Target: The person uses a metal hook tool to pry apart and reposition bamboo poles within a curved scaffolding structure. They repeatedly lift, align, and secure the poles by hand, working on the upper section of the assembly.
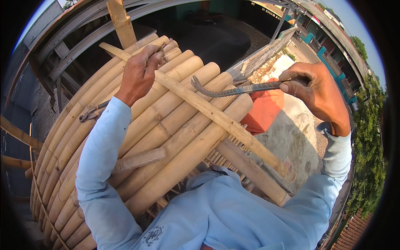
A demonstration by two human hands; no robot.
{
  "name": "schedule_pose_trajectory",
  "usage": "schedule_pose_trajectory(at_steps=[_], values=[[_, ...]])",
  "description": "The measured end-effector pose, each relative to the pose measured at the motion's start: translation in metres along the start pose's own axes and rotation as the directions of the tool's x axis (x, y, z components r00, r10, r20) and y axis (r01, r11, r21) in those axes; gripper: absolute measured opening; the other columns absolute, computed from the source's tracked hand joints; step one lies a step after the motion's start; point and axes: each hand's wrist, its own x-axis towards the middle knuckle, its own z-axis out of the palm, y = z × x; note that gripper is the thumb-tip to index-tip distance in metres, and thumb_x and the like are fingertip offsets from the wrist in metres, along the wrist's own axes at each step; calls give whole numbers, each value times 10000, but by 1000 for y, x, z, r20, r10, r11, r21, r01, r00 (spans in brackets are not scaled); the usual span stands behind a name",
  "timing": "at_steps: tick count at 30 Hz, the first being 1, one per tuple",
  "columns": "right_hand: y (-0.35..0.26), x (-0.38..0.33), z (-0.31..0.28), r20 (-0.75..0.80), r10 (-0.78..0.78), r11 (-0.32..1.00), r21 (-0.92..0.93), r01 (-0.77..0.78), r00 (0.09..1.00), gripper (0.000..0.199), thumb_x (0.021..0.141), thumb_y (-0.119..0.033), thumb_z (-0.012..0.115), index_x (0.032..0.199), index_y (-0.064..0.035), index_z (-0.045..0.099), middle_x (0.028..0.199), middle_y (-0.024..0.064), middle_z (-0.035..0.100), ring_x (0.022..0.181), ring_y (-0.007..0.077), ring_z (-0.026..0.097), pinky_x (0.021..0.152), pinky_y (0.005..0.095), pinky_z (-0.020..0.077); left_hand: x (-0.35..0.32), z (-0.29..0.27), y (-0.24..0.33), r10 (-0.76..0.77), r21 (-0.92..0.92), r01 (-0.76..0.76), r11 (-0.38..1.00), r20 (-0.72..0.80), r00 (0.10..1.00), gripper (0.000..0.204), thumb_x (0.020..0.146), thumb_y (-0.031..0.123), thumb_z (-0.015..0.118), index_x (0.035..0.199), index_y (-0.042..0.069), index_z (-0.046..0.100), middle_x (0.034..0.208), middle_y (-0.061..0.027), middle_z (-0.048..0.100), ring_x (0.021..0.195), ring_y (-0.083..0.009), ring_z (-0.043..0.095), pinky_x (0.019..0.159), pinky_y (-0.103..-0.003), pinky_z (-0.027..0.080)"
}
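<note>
My right hand [316,89] is closed around a slim, dark pry bar [250,88], whose bent, claw-like end points left above the bamboo poles [162,125]. My left hand [139,73] is pinched shut over the far ends of the poles. A thin dark piece shows at its fingertips, too small to name. Beneath both hands, a flat bamboo strip [200,102] lies across the row of poles, running from far left to near right. A dark, bent object [92,111], partly behind my left sleeve, rests on the poles.
An upright bamboo post [121,23] rises at the far left. A short bamboo piece [139,160] lies on the poles near my left arm. A grey sand heap [287,137] and an orange-red object [265,109] are below on the right. Metal beams [83,46] stand at the left.
</note>
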Motion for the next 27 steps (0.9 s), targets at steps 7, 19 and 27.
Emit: schedule_pose_trajectory(at_steps=[7,19,27], values=[[14,-21,-17,-188,127,990,87,-112,974,229,862,-140,804,998,33,743,812,30,673,740,95,566,679,271,450,-42,87,-49,87,247,-163,955,290,953,161,1025,165,531,1047,8,559,885,-237,672,913,-449,642,788,-534,495],[65,-112,-84,-622,170,982,47,-181,764,278,908,-203,761,1067,8,674,943,21,597,816,101,501,727,265,388,9,67,13,87,279,-127,952,150,985,185,1044,245,525,1123,96,448,625,-168,630,543,-413,621,496,-536,473],[109,-100,-74,-698,223,975,152,-163,681,452,888,-204,768,1230,53,623,1128,110,636,1045,189,602,986,337,449,-2,38,48,70,497,-188,847,246,967,221,988,232,521,1140,73,501,782,-146,706,629,-351,711,501,-486,538]])
